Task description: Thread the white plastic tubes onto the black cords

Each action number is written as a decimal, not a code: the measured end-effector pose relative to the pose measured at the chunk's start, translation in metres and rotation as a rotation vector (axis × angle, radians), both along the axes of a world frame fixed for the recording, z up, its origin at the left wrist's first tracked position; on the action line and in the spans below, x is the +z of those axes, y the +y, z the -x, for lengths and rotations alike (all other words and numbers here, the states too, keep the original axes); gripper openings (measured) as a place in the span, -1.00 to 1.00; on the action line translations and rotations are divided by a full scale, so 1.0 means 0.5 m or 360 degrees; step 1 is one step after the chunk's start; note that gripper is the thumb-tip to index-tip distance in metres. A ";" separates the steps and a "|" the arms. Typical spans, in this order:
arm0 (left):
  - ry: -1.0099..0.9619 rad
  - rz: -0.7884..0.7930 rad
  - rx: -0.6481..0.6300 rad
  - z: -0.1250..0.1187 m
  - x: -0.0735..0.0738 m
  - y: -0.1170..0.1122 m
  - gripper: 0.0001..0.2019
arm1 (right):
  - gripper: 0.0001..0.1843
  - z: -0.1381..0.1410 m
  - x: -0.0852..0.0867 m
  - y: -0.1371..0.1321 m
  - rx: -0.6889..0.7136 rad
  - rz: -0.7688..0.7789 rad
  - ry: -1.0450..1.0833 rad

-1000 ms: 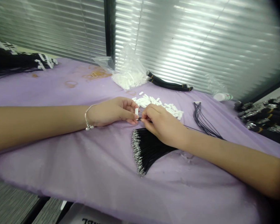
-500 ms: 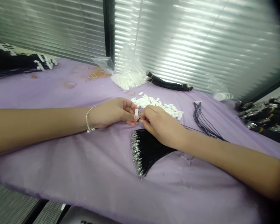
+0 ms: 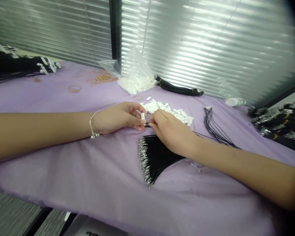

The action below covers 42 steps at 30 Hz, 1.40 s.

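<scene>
Pinching a white connector (image 3: 143, 116) in the left hand (image 3: 118, 118), a black wire (image 3: 147, 124) in the right hand (image 3: 172, 132).
Both grips closed; fanned black wire bundle (image 3: 153, 159) just below, loose white connectors (image 3: 167, 110) just behind.

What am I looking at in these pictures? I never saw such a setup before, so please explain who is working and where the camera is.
There is no machine here. These are a person's own two bare hands, seen by one camera worn on the head, looking forward and down. The left hand pinches a small white plastic piece, perhaps a connector. The right hand seems to pinch the end of a thin black wire right beside it. Under them lies a purple cloth. Near the hands are a fan of black wires with metal tips and a pile of white pieces. Farther away, a clear plastic bag holds more white pieces.
</scene>
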<state>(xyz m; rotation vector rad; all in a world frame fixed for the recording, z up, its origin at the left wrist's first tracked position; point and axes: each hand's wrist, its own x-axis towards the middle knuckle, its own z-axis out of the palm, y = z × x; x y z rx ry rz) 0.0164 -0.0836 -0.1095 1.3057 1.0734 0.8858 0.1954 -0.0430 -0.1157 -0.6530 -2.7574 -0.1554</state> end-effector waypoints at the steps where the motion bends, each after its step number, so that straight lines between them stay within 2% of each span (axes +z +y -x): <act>1: -0.0010 0.0011 -0.0004 0.000 -0.001 0.001 -0.83 | -0.89 0.000 0.001 0.001 -0.0001 0.0007 0.0004; 15: 0.0002 0.0028 0.0046 -0.005 0.008 -0.005 -0.85 | -0.91 -0.003 -0.003 -0.006 -0.0057 -0.0060 0.0052; 20: -0.0013 0.0007 0.0014 -0.004 0.004 -0.005 -0.85 | -0.86 -0.006 -0.004 -0.006 -0.0209 0.0002 0.0089; 23: -0.0021 -0.0004 0.0021 0.000 0.001 -0.002 -0.83 | -0.87 -0.004 -0.002 -0.006 -0.0156 0.0044 0.0074; 29: -0.0085 0.0085 0.0035 0.002 0.001 0.001 -0.84 | -0.90 -0.004 -0.001 -0.004 -0.0022 -0.0146 -0.0027; 37: -0.0188 0.0101 0.0002 0.006 -0.001 0.002 -0.89 | -0.89 -0.007 -0.002 -0.006 -0.0042 -0.0187 -0.0087; 42: -0.0052 0.0056 0.0026 0.006 0.002 -0.001 -0.90 | -0.87 -0.006 0.005 -0.010 -0.0098 -0.0092 -0.0144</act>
